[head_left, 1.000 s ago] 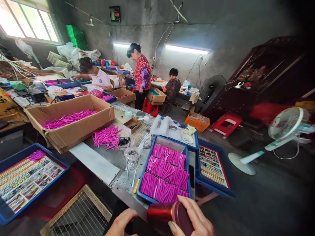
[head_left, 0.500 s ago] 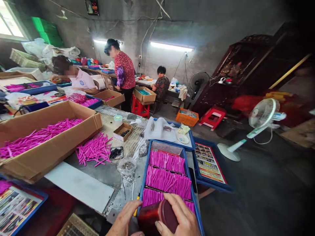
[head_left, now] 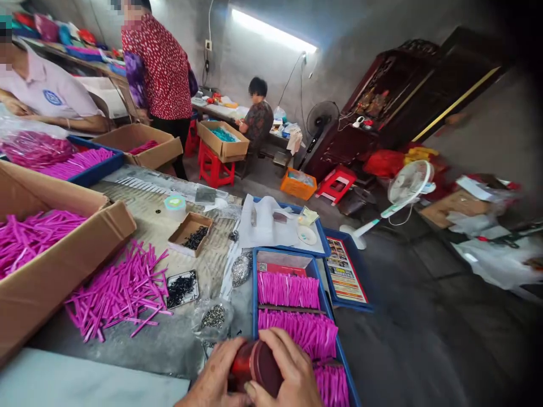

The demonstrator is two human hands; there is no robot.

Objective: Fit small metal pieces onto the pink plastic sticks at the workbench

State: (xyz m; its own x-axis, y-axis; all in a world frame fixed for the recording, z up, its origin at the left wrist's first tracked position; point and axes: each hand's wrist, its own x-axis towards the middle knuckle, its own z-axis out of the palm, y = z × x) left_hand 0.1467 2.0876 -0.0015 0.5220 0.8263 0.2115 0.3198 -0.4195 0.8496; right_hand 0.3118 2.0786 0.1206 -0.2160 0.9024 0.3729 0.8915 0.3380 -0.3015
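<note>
Both hands are wrapped around a dark red cylindrical container [head_left: 266, 366] at the bottom middle of the view. My left hand [head_left: 217, 374] is closed on its left side, and my right hand [head_left: 292, 367] grips the rounded dark lid end, fingers over the top and thumb in front. What the container holds is hidden. Just beyond and to the right is a blue tray [head_left: 335, 316] with rows of magenta strips [head_left: 292, 291] standing packed together. A plastic bag of small metal parts [head_left: 213, 316] sits to the left of the tray.
At left, a cardboard box [head_left: 63, 265] and a loose pile of magenta strips [head_left: 119, 288] lie on the table. Small black parts fill a dish [head_left: 182, 288] and a little box [head_left: 190, 233]. People work beyond; a white fan [head_left: 399, 198] stands right.
The view has swung to the right and come closer to the table. The container, held in both hands, has shifted slightly left and now sits beside the tray's left edge.
</note>
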